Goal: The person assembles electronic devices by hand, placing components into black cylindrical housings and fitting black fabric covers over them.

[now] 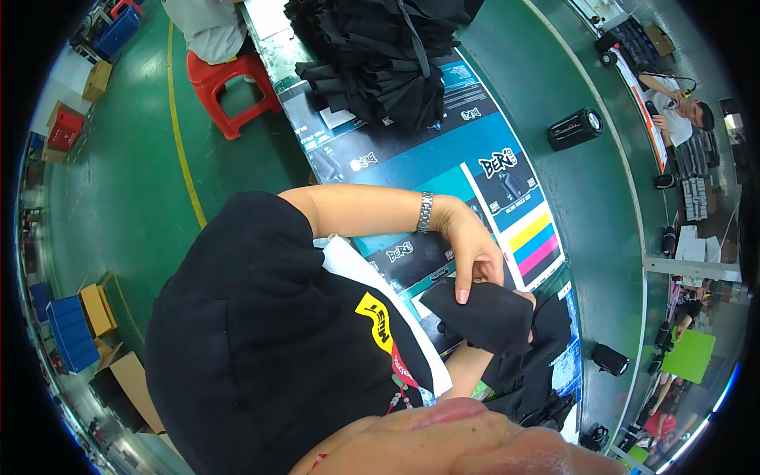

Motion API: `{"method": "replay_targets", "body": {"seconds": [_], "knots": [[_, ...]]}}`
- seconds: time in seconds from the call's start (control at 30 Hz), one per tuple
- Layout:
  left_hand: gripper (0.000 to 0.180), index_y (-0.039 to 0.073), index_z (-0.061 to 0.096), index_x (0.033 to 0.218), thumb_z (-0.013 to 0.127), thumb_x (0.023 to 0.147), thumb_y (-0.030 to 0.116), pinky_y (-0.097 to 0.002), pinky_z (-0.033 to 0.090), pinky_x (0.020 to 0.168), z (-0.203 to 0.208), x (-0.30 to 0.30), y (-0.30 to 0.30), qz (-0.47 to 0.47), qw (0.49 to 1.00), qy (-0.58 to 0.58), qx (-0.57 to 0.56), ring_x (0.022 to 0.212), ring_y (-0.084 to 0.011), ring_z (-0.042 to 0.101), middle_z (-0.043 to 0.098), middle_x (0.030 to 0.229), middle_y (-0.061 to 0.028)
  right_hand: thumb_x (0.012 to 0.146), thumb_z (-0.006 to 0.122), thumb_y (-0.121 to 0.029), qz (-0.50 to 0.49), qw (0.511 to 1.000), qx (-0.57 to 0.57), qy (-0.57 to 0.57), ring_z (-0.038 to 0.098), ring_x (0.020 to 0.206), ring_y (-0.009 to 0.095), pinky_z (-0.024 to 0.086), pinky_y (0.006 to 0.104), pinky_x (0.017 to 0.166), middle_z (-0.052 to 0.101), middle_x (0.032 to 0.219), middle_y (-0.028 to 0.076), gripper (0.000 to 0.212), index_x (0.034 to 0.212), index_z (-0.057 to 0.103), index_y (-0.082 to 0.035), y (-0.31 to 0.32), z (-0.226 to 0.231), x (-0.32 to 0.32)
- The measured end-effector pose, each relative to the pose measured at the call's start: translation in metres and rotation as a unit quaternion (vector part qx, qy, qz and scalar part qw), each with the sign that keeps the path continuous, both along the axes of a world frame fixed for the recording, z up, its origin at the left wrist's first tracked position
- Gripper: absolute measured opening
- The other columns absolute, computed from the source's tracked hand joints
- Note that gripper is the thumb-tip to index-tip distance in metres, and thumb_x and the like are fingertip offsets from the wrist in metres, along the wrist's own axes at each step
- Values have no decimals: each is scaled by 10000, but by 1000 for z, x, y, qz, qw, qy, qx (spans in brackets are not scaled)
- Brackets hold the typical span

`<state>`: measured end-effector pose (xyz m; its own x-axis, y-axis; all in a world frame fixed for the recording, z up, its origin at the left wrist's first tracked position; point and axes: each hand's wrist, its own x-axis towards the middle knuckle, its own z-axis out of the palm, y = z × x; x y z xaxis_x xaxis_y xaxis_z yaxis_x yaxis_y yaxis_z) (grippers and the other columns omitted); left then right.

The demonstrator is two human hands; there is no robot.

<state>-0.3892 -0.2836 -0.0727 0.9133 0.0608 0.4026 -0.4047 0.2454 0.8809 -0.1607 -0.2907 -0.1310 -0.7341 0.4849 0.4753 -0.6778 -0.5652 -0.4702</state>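
Note:
My left hand (477,252), with a metal watch at the wrist, pinches the edge of a black cloth pouch (487,317) between thumb and fingers. The cloth hangs smooth and looks like a small bag; its opening cannot be made out. My right hand (529,299) grips the same pouch from behind. Only a few of its fingertips show at the pouch's edge, and the cloth covers the rest. Beneath the hands is a table covered with printed sheets (427,170). More black cloth pieces (530,372) lie beside the pouch, close to my right forearm.
A large heap of black cloth pieces (372,55) covers the table's upper end. A red stool (229,87) stands there with a person seated on it. Black cylindrical speakers (575,129) stand on the green surface at the right. Blue bins (73,332) and cartons line the left.

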Motion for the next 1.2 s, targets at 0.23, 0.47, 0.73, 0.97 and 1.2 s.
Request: {"method": "replay_targets", "body": {"seconds": [0.23, 0.47, 0.73, 0.97, 1.2], "knots": [[306, -19, 628, 884, 573, 945, 275, -234, 409, 686, 16, -6, 9, 282, 944, 146, -87, 755, -43, 497, 595, 787, 17, 891, 565, -434, -333, 904, -139, -227, 661, 831, 263, 519, 351, 801, 660, 926, 191, 528, 987, 598, 84, -35, 48, -22], [227, -16, 625, 885, 624, 907, 210, -232, 414, 698, 39, -26, 15, 284, 949, 56, 123, 755, -47, 514, 609, 790, 15, 903, 572, -398, -290, 847, -14, -445, 613, 763, 164, 505, 275, 724, 622, 856, 113, 426, 904, 594, 28, -24, 94, -33], [108, 46, 622, 903, 620, 891, 153, -193, 460, 717, 55, -28, 32, 315, 914, -60, -248, 772, -38, 582, 621, 842, 28, 916, 554, -202, -392, 837, -30, -380, 583, 1075, 222, 449, 351, 965, 602, 1185, 119, 350, 1193, 562, 12, 7, 82, -22], [166, 58, 678, 941, 658, 873, 208, -167, 401, 663, 50, -23, 82, 515, 849, 23, -117, 715, -14, 493, 619, 830, 39, 940, 530, -150, -446, 793, -71, -408, 594, 970, 148, 471, 276, 851, 621, 1102, 63, 284, 1175, 572, 3, 100, 90, -23], [227, -25, 690, 846, 702, 813, 200, -262, 464, 627, 41, 13, 210, 713, 695, 31, -86, 674, -116, 576, 660, 763, -75, 887, 581, -44, -695, 563, 101, -436, 616, 771, 120, 485, 239, 686, 675, 891, 85, 174, 991, 664, 68, 219, 109, -55]]}}
